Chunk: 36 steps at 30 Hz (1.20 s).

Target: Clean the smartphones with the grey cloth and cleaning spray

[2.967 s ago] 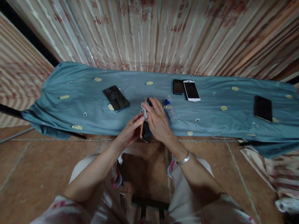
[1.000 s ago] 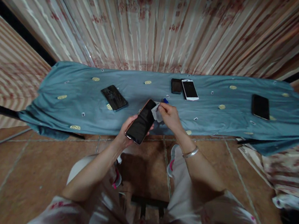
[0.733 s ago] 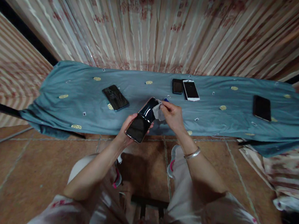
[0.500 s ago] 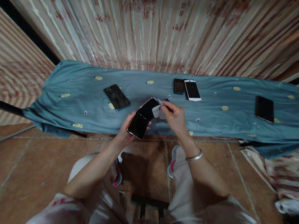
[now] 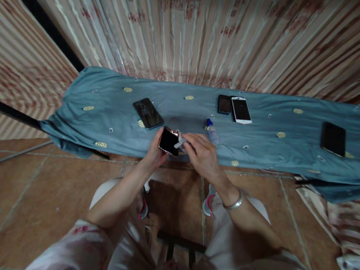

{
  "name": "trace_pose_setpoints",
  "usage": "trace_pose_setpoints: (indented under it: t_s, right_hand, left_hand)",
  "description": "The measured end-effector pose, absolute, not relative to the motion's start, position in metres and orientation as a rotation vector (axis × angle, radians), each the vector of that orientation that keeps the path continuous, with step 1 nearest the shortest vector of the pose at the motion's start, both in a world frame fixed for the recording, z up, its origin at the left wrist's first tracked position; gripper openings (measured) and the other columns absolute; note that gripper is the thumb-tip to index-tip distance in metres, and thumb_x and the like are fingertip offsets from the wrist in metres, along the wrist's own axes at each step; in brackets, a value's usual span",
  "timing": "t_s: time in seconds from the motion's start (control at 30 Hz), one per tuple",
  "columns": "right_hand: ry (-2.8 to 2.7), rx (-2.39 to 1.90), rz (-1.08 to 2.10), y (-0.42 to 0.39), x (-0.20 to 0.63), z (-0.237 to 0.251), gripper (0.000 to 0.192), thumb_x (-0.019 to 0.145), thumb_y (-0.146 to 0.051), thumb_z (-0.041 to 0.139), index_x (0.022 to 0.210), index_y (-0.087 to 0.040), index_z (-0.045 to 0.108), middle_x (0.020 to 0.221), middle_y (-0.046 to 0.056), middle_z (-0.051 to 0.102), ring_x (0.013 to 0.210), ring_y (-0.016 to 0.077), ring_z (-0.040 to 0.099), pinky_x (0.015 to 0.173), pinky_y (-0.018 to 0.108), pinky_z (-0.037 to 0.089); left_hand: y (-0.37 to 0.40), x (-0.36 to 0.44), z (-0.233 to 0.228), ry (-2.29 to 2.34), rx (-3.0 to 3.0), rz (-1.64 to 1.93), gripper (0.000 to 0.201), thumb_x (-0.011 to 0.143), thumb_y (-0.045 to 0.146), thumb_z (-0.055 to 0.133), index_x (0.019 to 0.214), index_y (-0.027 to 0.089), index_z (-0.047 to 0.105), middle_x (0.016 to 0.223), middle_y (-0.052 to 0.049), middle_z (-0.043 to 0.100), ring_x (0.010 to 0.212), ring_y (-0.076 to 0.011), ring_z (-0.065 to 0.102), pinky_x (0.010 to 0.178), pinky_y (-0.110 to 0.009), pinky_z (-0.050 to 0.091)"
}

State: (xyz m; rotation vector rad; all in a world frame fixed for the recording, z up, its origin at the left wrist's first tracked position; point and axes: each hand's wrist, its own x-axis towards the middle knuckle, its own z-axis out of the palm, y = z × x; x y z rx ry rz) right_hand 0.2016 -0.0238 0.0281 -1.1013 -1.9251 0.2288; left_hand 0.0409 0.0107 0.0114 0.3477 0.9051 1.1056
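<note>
My left hand (image 5: 155, 150) is closed around a folding phone (image 5: 167, 142), with one dark screen half facing up and the other half hard to make out. Pinched in the fingers of my right hand (image 5: 202, 154) is a small pale cloth (image 5: 179, 141), which touches the phone's right side. Just behind that hand lies a clear bottle with a blue cap (image 5: 210, 123). A dark smartphone (image 5: 148, 113) rests beyond the left hand.
On the blue cloth-covered table (image 5: 176, 108), a small black device (image 5: 224, 104) lies beside a white phone (image 5: 241, 110). Farther right is a black phone (image 5: 333, 139). A striped curtain (image 5: 185, 35) hangs behind. My legs are below the front edge.
The folding phone was opened out with both halves showing; now one half mostly shows and it sits lower. My right hand and cloth moved down and left, revealing the bottle.
</note>
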Motion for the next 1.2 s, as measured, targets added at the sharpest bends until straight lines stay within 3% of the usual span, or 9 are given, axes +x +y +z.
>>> trace_pose_setpoints:
  t_s: [0.13,0.37,0.53,0.73,0.97,1.2]
  right_hand:
    - [-1.992,-1.097,0.104,-0.028,0.197,0.025,0.029,0.1,-0.022,0.046,0.119,-0.022,0.067,0.113,0.009,0.074,0.102,0.0234,0.066,0.092,0.041,0.053]
    - [-2.162,-1.066,0.048,-0.036,0.188,0.022,0.032,0.101,-0.02,0.041,0.122,-0.019,0.066,0.115,0.012,0.072,0.103,0.024,0.064,0.091,0.042,0.05]
    - [-2.229,-1.023,-0.021,-0.04,0.184,0.026,0.028,0.101,-0.017,0.042,0.116,-0.016,0.066,0.11,0.012,0.073,0.096,0.0229,0.064,0.087,0.039,0.051]
    - [-2.258,-0.957,0.036,-0.049,0.182,0.032,0.029,0.101,-0.013,0.04,0.116,-0.019,0.064,0.107,0.01,0.072,0.098,0.0214,0.064,0.089,0.038,0.05]
    - [-2.188,-0.849,0.118,-0.059,0.178,0.043,0.027,0.1,-0.015,0.045,0.117,-0.021,0.065,0.107,0.009,0.073,0.099,0.021,0.066,0.089,0.039,0.053]
    - [-1.903,-0.972,0.426,-0.051,0.183,0.049,0.025,0.099,-0.024,0.048,0.113,-0.025,0.069,0.104,0.004,0.076,0.097,0.0176,0.07,0.089,0.033,0.056]
  left_hand:
    - [0.011,0.04,0.012,0.928,0.345,1.102,0.036,0.094,0.046,0.048,0.084,0.017,0.067,0.071,-0.002,0.071,0.067,-0.0163,0.068,0.063,-0.026,0.056]
    - [0.013,0.041,0.013,0.915,0.37,1.083,0.047,0.092,0.053,0.044,0.088,0.015,0.07,0.083,-0.009,0.075,0.091,-0.0238,0.072,0.078,-0.033,0.058]
    - [0.014,0.04,0.011,0.904,0.372,1.077,0.051,0.094,0.054,0.039,0.089,0.014,0.071,0.081,-0.01,0.075,0.091,-0.0235,0.072,0.082,-0.033,0.057]
    - [0.017,0.035,0.01,0.898,0.39,1.1,0.056,0.092,0.059,0.043,0.095,0.011,0.071,0.084,-0.011,0.074,0.084,-0.0209,0.07,0.081,-0.03,0.056]
    - [0.017,0.03,0.011,0.906,0.361,1.097,0.059,0.093,0.06,0.04,0.106,0.011,0.071,0.084,-0.01,0.074,0.083,-0.0221,0.069,0.081,-0.035,0.057]
    - [0.013,0.037,0.013,0.909,0.393,1.11,0.054,0.096,0.055,0.037,0.095,0.013,0.071,0.081,-0.007,0.074,0.076,-0.0186,0.069,0.077,-0.03,0.055]
